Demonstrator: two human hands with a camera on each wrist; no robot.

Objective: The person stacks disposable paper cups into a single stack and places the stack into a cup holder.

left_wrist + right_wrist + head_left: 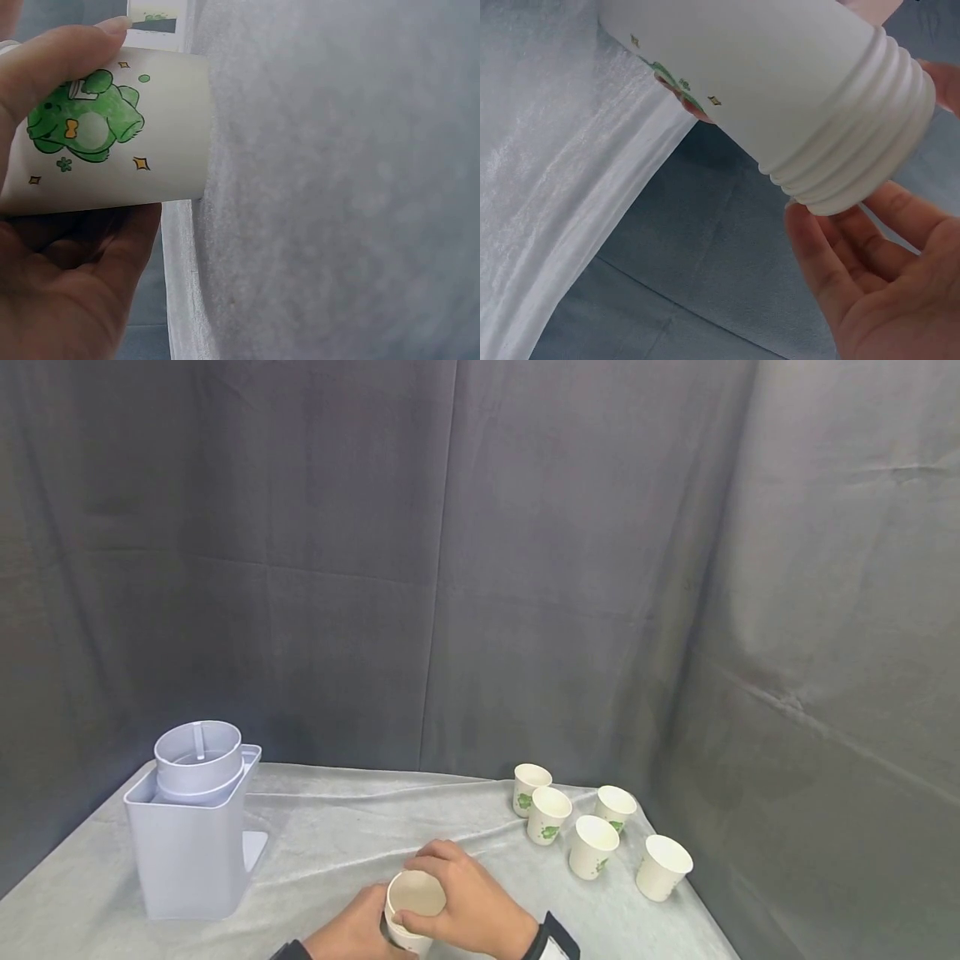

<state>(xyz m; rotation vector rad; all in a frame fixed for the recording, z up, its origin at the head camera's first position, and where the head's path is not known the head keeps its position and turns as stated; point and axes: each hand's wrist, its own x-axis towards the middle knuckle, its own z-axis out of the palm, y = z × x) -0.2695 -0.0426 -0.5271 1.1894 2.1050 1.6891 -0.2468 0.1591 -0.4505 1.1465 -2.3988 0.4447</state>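
While the head view looks down on the cloth-covered table (pixel 330 835), a nested stack of white paper cups (pixel 416 892) sits at the near side, mouth up, between the person's two hands. The left hand (pixel 358 931) grips its side; the right hand (pixel 471 903) spans the rim, thumb on the near side and fingers on the far side. Five loose cups (pixel 550 817) stand upright on the right, well apart from the stack, and a pale container (pixel 187 864) with a round vessel (pixel 198 770) in its top stands at the left. From the left wrist, the left thumb lies over a green cartoon print (pixel 86 120) and the fingers pass beneath, so that hand is closed about the cup wall; the base is beside the cloth, though whether it rests there cannot be told. From the right wrist, several ridged rims show one behind another, and the right fingertips hold the outermost edge in a broad pinch. The step in hand looks like working the top cup loose from the nest; the next move probably calls for a steady left grip and a gentle upward pull that catches one rim only.
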